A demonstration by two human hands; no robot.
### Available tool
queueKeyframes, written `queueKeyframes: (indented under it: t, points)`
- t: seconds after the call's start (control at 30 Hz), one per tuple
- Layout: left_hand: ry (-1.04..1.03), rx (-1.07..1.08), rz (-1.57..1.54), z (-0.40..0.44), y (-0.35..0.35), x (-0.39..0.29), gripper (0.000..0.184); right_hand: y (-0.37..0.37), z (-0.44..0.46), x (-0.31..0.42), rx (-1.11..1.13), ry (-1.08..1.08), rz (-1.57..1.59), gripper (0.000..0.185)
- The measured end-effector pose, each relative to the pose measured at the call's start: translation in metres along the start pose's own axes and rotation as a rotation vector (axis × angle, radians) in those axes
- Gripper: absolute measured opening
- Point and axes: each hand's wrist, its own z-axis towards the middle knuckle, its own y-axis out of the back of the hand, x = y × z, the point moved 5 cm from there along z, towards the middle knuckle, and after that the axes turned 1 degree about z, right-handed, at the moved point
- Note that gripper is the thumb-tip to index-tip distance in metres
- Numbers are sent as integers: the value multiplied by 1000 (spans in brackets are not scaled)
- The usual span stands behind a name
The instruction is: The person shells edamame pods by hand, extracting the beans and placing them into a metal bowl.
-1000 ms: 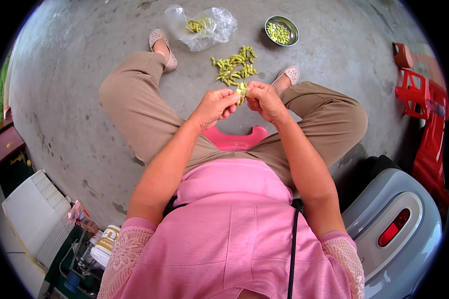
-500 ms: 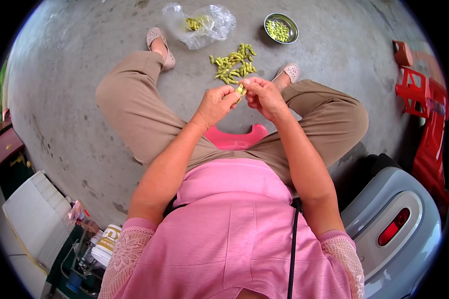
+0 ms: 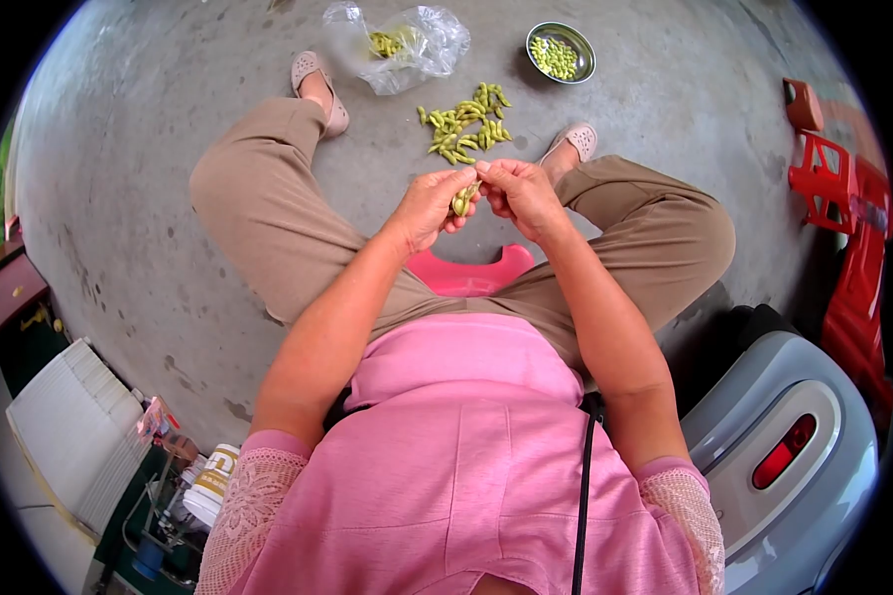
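A green soybean pod (image 3: 462, 202) sits in the fingers of my left hand (image 3: 429, 206), which is closed around it. The fingertips of my right hand (image 3: 526, 196) pinch together at the pod's upper end, touching the left thumb; what lies between those tips is partly hidden. Just beyond both hands, a loose pile of soybean pods (image 3: 466, 124) is spread on the concrete floor. Farther off to the right, a metal bowl (image 3: 587, 71) holds shelled green beans (image 3: 556, 58).
A clear plastic bag (image 3: 432, 45) with more pods lies at the far left of the pile. Below my hands is a pink stool (image 3: 471, 276). Red plastic stools (image 3: 824, 183) stand at the right, near a grey-blue scooter part (image 3: 824, 397). A white tub (image 3: 211, 486) is at lower left.
My left hand has turned so the pod now shows lower, against its fingers. My right fingertips have shifted slightly left, meeting the left thumb.
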Motion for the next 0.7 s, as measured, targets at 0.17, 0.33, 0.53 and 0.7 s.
queueKeyframes:
  t: [0.17,0.33,0.53,0.7]
  points:
    - [-24,10,81,1,-2,0,28,0,-2,3,-29,43,-73,19]
    - [-20,32,116,0,-3,-1,25,-1,-2,5,-70,77,-159,18]
    - [114,120,-45,1,-5,7,16,7,2,3,-170,130,-160,17]
    - [117,197,-117,2,-6,10,15,13,3,9,-232,199,-87,19]
